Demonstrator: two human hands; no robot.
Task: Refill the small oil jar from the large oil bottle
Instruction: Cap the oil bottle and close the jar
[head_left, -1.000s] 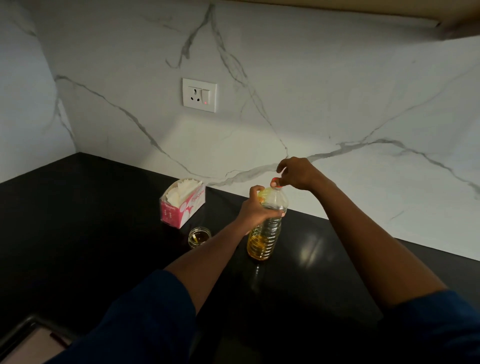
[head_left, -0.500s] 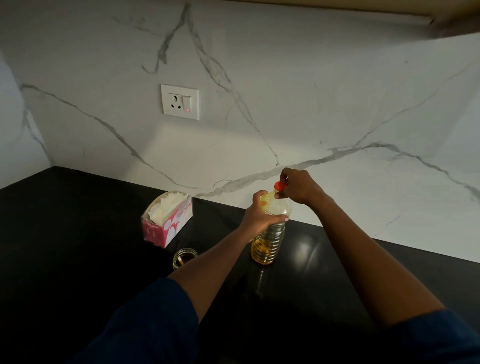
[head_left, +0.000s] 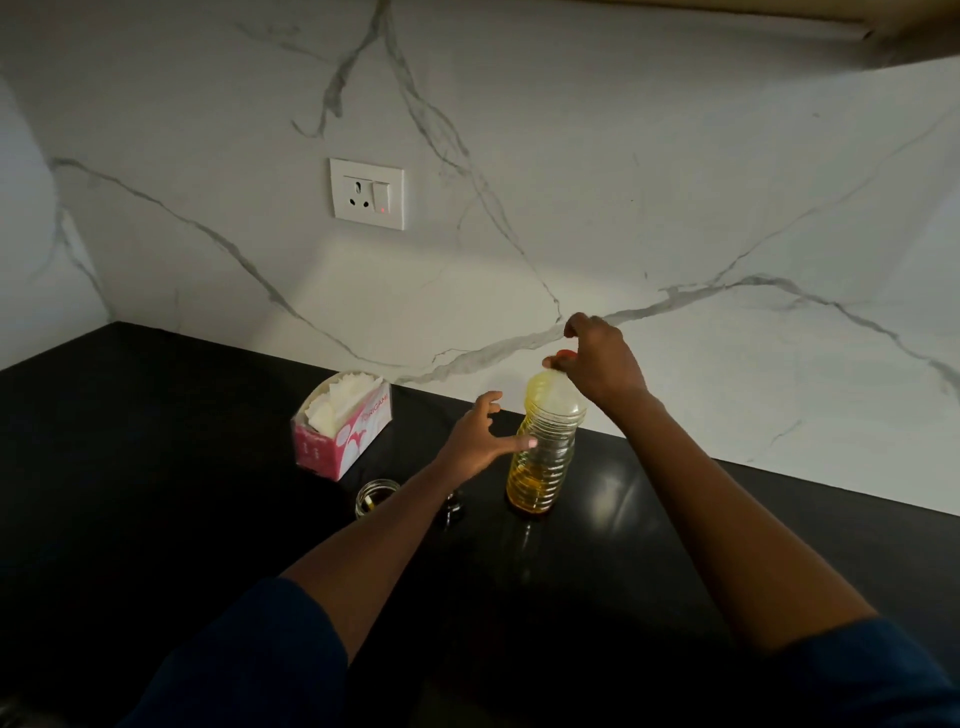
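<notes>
A: The right hand (head_left: 597, 364) pinches the red cap (head_left: 566, 355); the left hand (head_left: 475, 439) is spread beside the large oil bottle (head_left: 545, 447) on the desk (head_left: 156, 467).

B: Ungripped, twisting could tip it toward the small oil jar (head_left: 376, 496) nearby.

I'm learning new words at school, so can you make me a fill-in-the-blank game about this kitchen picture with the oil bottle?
The cap gripped by the right hand is coloured ___. The large oil bottle is less than ___ full. The tissue box near the small oil jar is mostly ___.

Missing words: red; half; pink.
</notes>
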